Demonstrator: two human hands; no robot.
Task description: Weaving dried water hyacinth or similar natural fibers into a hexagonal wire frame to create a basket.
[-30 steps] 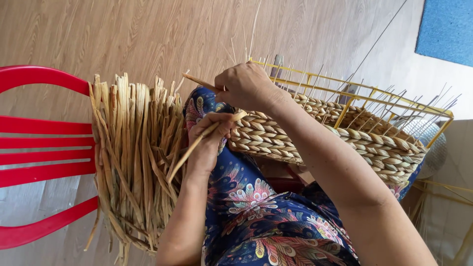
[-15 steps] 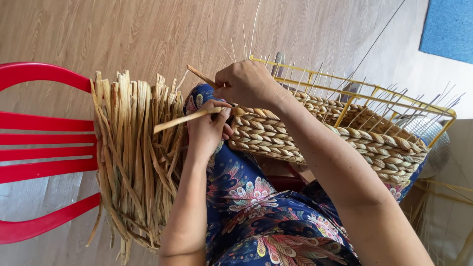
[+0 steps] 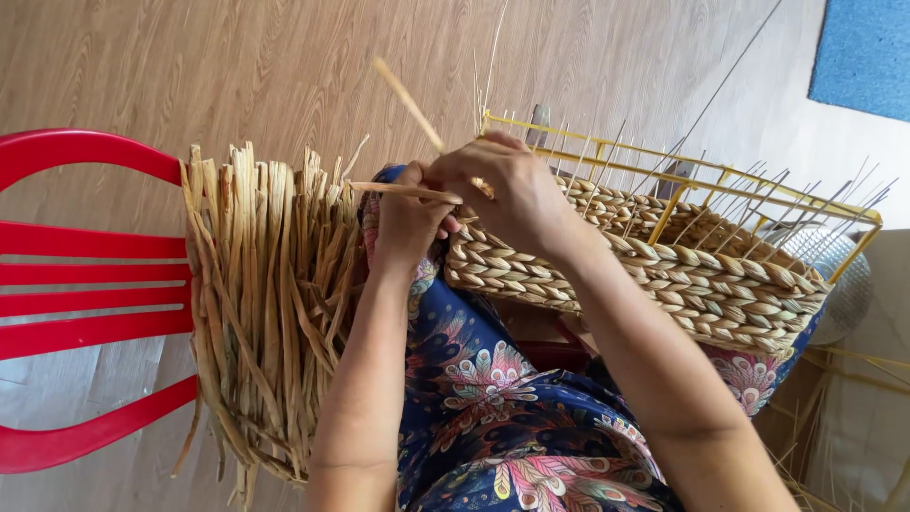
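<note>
A half-woven basket of braided straw on a yellow wire frame rests on my lap. My left hand pinches a flat straw strand at the basket's left corner. My right hand sits just beside it on the rim, gripping another strand that sticks up and to the left. Both hands touch at the woven edge.
A thick bundle of dried straw strips hangs over a red plastic chair on my left. Thin wire uprights stick out of the basket frame. The floor is wood-patterned, with a blue mat at the far right.
The left hand's strand has swung from pointing down-left to lying nearly level. The right hand's strand has risen and now points higher. Both hands moved closer together at the rim.
</note>
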